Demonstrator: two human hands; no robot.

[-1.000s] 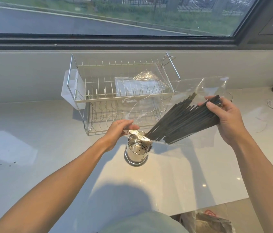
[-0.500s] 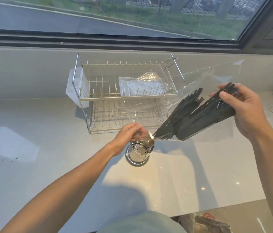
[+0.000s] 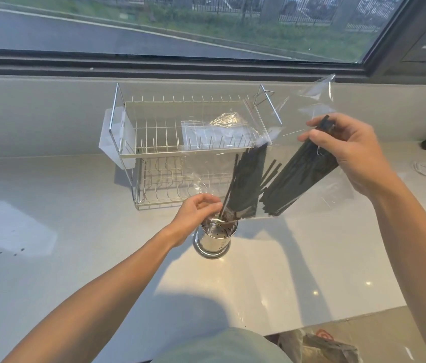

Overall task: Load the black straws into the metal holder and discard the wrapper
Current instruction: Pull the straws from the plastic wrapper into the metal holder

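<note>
Now steeper, straws (image 3: pixel 251 179) entering holder (image 3: pixel 216 238).

Home kitchen, dish rack (image 3: pixel 180 142), white counter (image 3: pixel 272 284)

Steeper now than a second ago: clear wrapper (image 3: pixel 308 108) tipped from a shallow slant to nearly upright, its closed end raised high by the right hand (image 3: pixel 348 150). Black straws (image 3: pixel 280 179) no longer one tidy fan; split into two groups, one bunch slid down toward the wrapper's open mouth, lower tips now at or just inside the rim of the perforated metal holder (image 3: pixel 216 238), the other bunch pinched near its top under the right fingers (image 3: pixel 314 136). Left hand (image 3: pixel 196 209) shifted from beside the holder's rim to just above it, fingers curled on the wrapper's mouth.
</note>
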